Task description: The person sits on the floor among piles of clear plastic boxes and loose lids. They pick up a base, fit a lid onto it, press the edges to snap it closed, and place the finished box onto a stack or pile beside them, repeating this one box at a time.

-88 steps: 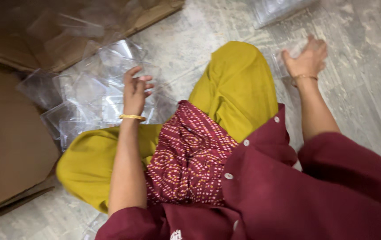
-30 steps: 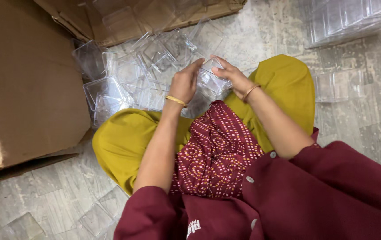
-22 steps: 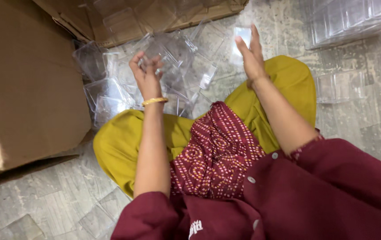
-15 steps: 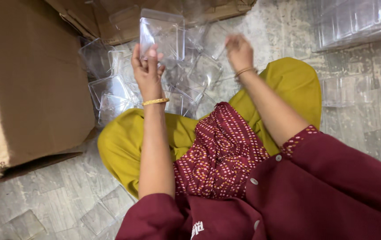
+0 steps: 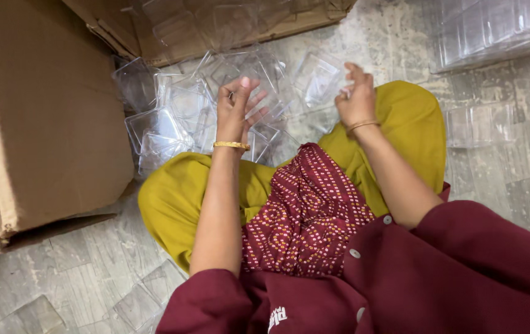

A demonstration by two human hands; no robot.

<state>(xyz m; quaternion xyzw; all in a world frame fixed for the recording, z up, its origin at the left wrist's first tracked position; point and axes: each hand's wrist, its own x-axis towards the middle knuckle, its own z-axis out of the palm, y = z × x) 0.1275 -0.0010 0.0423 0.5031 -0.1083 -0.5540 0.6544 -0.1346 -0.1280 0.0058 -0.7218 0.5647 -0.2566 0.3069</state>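
Note:
I sit on the floor with a pile of clear plastic containers [image 5: 166, 117] in front of my knees. My left hand [image 5: 237, 111], with a gold bangle on the wrist, is raised over the pile and grips one clear plastic container [image 5: 265, 71] by its near edge. My right hand [image 5: 356, 99] hovers above my yellow-clad knee, its fingers curled beside another clear container [image 5: 317, 80]. The clear plastic makes it hard to see whether those fingers hold anything.
A large cardboard box [image 5: 36, 117] stands at the left. Another cardboard box [image 5: 215, 25] with clear trays in it lies at the top. Stacked clear containers [image 5: 494, 31] sit at the upper right, with one more clear container [image 5: 475, 124] beside my knee. Flat clear lids [image 5: 135, 303] lie on the stone floor.
My left hand has lowered the clear container from its raised spot down toward the pile. My right hand has drawn back from the pile to above my knee.

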